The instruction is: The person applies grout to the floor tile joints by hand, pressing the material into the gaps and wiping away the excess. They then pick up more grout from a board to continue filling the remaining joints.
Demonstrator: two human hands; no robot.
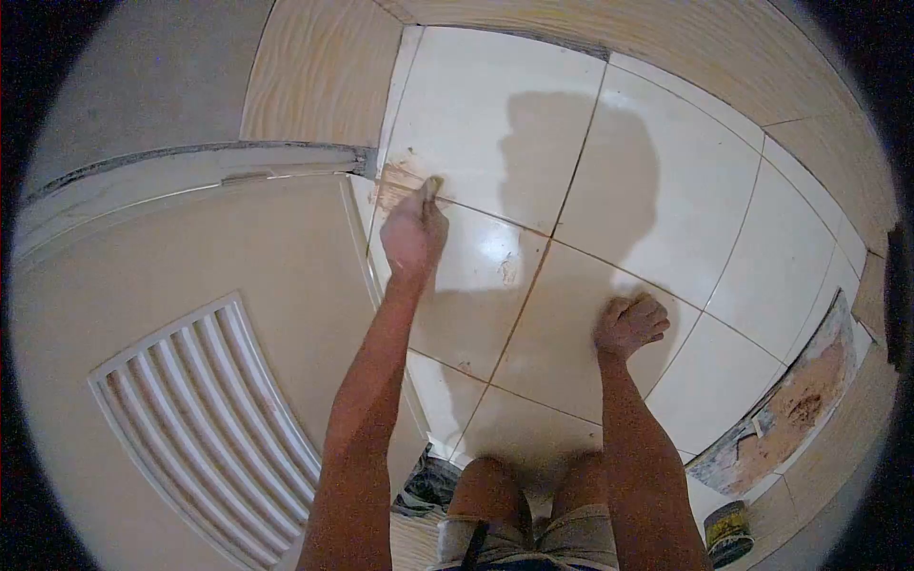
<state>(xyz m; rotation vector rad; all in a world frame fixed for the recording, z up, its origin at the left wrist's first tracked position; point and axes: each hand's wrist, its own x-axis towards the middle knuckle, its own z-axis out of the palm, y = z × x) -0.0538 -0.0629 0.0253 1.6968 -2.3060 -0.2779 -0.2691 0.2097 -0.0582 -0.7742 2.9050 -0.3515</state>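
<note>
My left hand (414, 233) grips a small pale tool (431, 187) and holds it against the white floor tiles (514, 86), by a joint near the door frame. Reddish-brown paste (395, 186) is smeared on the tiles just left of that hand. My right hand (632, 325) is closed in a fist and rests on the tiles further right and nearer to me; whatever may be inside it is hidden. Brown lines run along the joints between the tiles.
A door with a white slatted vent (209, 428) stands at the left. At the lower right lie a tray (762, 428) of reddish-brown paste and a small dark tin (728, 535). Wood-patterned wall tiles (319, 71) border the floor. My knees are at the bottom.
</note>
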